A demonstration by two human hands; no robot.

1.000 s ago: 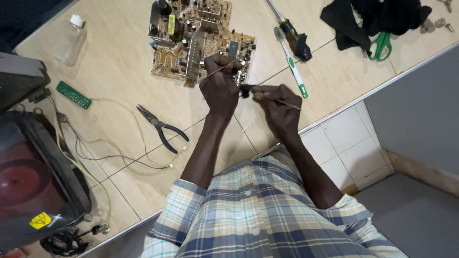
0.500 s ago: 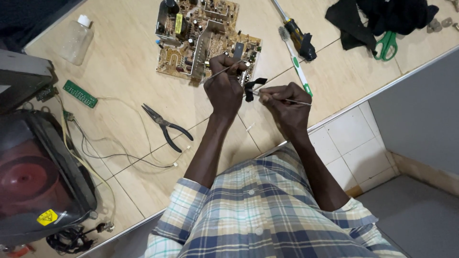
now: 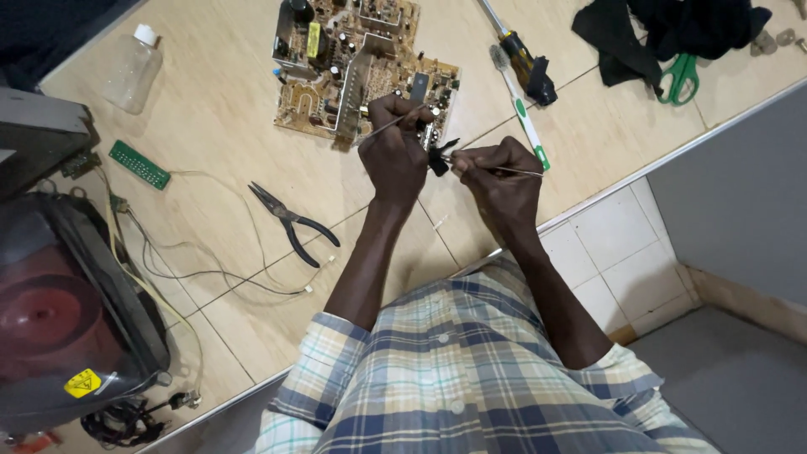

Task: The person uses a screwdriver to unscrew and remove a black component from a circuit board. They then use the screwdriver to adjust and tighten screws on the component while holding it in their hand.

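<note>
Tan desk [image 3: 210, 109], circuit board [image 3: 353, 67] top centre; below it left hand [image 3: 395, 155] pinches small black part [image 3: 439, 158], right hand [image 3: 503, 176] pinches thin probe [image 3: 513, 171]; part looks light, fragile, best gripped by its body

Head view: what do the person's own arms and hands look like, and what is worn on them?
Both hands are bare: no gloves, rings or watch show on the left hand or the right hand. The forearms are uncovered to above the elbow. The person wears a short-sleeved plaid shirt in blue, white and pale yellow checks, with small white buttons down the front.
</note>
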